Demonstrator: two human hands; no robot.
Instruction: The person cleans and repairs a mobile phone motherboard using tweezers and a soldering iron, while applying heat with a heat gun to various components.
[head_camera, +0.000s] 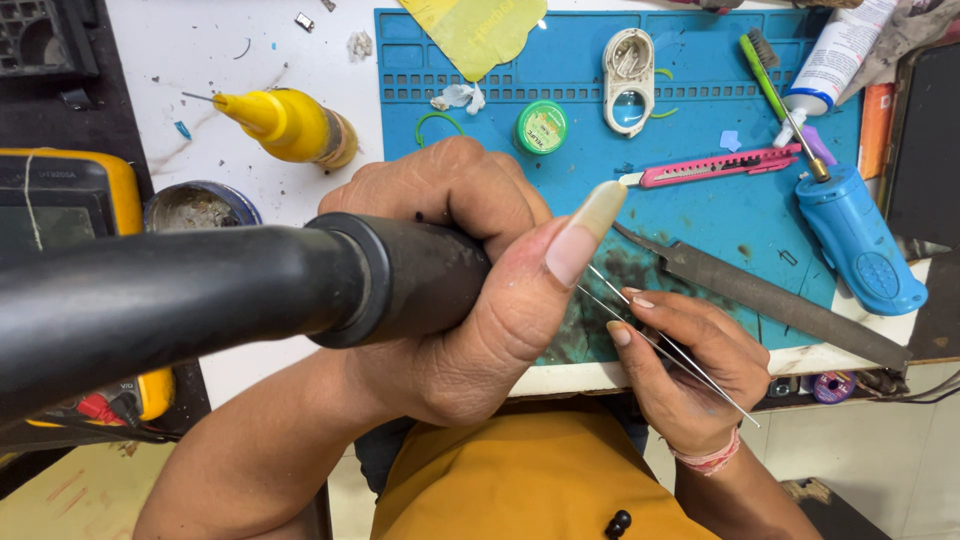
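Head view, looking down at a cluttered workbench and two bare hands held close to the lens. The left hand (450, 290) is wrapped tight around the thick black handle (250, 290) of a hot-air tool, which reaches across the left half of the picture towards the camera; the thumb with its long nail points up and to the right. The working end of that tool is hidden behind the hand. The right hand (690, 365), wearing a pink thread band (710, 458) at the wrist, pinches a pair of thin metal tweezers (660, 340) between fingers and thumb. The tweezers slant up and left, their tips vanishing behind the left thumb, so whether they hold anything cannot be told.

Both hands hover over the near edge of a blue work mat (700, 200) with a dark scorched patch. On the mat lie a long grey metal file (770, 295), just beyond the right hand, a pink box cutter (715, 166), a blue cylinder-shaped tool (860, 240), a green brush (765, 75), a small round green tin (542, 127), and a white folding magnifier (628, 82). Left of the mat, on the white table (200, 40), stand a yellow squeeze bottle (290, 125) with a needle tip and a round tin (200, 207). A yellow-cased meter (70, 200) sits at the far left. An orange shirt (530, 480) fills the bottom.
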